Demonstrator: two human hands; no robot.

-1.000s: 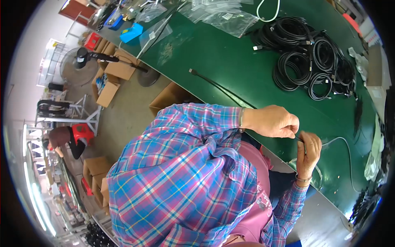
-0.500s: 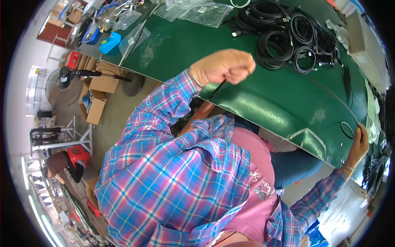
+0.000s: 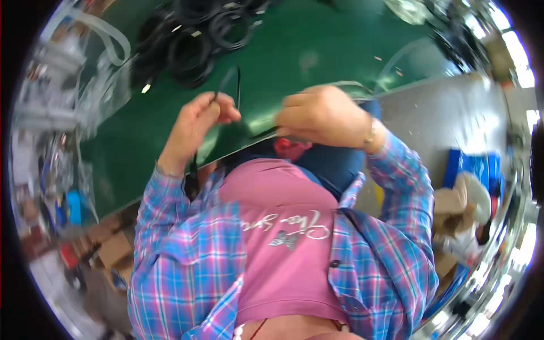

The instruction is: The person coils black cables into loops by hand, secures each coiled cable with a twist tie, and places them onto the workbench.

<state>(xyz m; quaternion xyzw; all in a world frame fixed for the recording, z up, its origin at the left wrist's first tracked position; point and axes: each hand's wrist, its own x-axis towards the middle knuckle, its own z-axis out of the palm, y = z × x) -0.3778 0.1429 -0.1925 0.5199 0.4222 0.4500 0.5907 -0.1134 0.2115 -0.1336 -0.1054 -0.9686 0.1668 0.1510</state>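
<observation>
My left hand is above the front edge of the green table, its fingers closed on a thin black cable. Part of that cable bends up above the fingers in a narrow loop. To the right, at about the same height, is my right hand, with its fingers curled together. Whatever it may be gripping is hidden and blurred. Beyond the left hand, several coiled black cables lie in a pile on the table.
Clear plastic bags lie at the table's left side, with a blue object nearer me. Loose dark strands are at the far right. Cardboard boxes stand on the floor at left. Another person is at right, near a blue crate.
My view has turned to the right. My hands, wide apart before with the cable stretched between them, are now close together in front of my body. The cable is bent near my left hand.
</observation>
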